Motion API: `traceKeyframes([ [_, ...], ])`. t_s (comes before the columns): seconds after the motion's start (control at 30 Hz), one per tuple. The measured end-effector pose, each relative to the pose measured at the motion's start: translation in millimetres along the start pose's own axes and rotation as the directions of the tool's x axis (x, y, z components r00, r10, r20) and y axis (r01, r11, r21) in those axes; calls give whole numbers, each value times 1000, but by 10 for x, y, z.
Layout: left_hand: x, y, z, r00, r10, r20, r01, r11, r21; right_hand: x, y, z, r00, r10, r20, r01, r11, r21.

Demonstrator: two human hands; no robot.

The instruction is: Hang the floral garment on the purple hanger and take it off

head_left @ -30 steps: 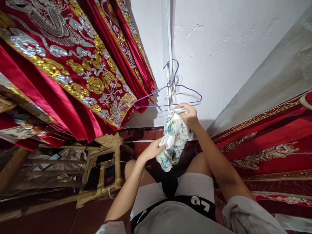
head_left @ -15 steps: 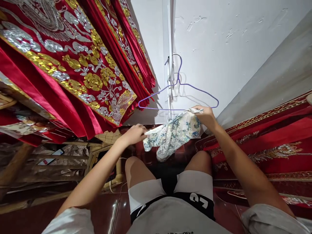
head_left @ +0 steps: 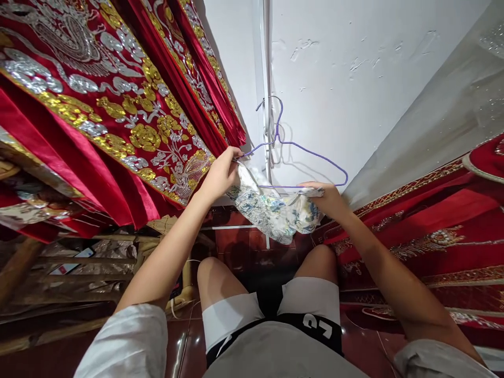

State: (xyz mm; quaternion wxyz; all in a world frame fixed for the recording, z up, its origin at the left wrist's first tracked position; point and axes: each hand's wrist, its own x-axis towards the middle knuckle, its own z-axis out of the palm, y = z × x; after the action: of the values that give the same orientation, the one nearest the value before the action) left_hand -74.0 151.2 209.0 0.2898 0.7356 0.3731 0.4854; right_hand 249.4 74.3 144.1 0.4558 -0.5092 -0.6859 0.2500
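Note:
A purple wire hanger (head_left: pixel 313 153) hangs by its hook from a hook on the narrow white upright. Beneath and across its lower bar spreads a white garment (head_left: pixel 271 212) with a blue floral print. My left hand (head_left: pixel 225 170) is closed on the garment's left edge, right at the hanger's left end, which the hand and cloth partly hide. My right hand (head_left: pixel 326 197) pinches the garment's right part just under the lower bar, close to the hanger's right corner. The garment's lower edge hangs loose above the floor.
Red satin hangings (head_left: pixel 149 115) with gold and silver sequins fill the left. More red embroidered cloth (head_left: pixel 441 236) lies along the right side. A bamboo frame (head_left: pixel 94 260) with a phone-like flat object (head_left: pixel 73 261) stands low left. Behind the hanger is a white wall (head_left: pixel 334 73).
My left hand has risen to the hanger's left end, drawing the garment's left edge up with it. My right hand stays near the lower bar. The view has shifted slightly.

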Motion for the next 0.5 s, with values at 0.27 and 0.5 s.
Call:
traceKeyframes([
  [0.27,108,-197,6,994,74,86,-87,982,169,157,131,-542,923,88,-375,-126,989,-79],
  [0.5,130,-350,-109,971,-64,-232,64,998,-6,199,-235,-681,970,162,181,-201,953,226],
])
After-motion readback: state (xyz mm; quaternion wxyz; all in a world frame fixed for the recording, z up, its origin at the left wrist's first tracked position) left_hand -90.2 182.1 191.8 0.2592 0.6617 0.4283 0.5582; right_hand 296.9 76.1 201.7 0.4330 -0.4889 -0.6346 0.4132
